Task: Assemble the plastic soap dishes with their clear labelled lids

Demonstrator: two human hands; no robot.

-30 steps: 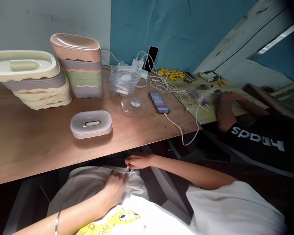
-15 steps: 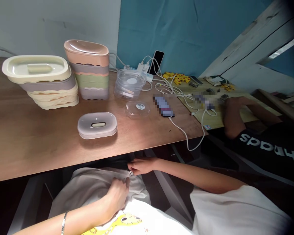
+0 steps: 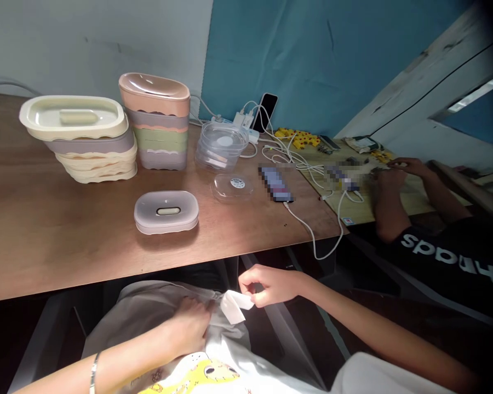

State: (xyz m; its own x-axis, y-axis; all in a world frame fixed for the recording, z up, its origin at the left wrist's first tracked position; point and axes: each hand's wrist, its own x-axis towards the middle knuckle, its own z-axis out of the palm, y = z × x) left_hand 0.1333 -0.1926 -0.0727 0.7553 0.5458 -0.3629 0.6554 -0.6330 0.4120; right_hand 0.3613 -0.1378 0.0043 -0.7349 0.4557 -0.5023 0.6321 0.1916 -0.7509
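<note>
Presently right hand [image 3: 273, 285] pinches white strip [image 3: 232, 307] — left hand [image 3: 191, 324] can't tell (clear tub [image 3: 207, 146] holds pale pieces [image 3: 217, 162]).

A cream-topped stack [image 3: 92, 145] and a pink-topped stack [image 3: 163, 139] stood on the brown table [image 3: 78, 241], behind a lilac oval lid [image 3: 166, 224]. Clear tubs [image 3: 219, 150] stood further right; a phone [image 3: 265, 114] leaned by the blue curtain [image 3: 279, 49].

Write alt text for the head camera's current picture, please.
A person's right hand pinches a white strip above their lap, where the left hand lies. On the table before them stand two pastel stacks and a mauve container.
</note>
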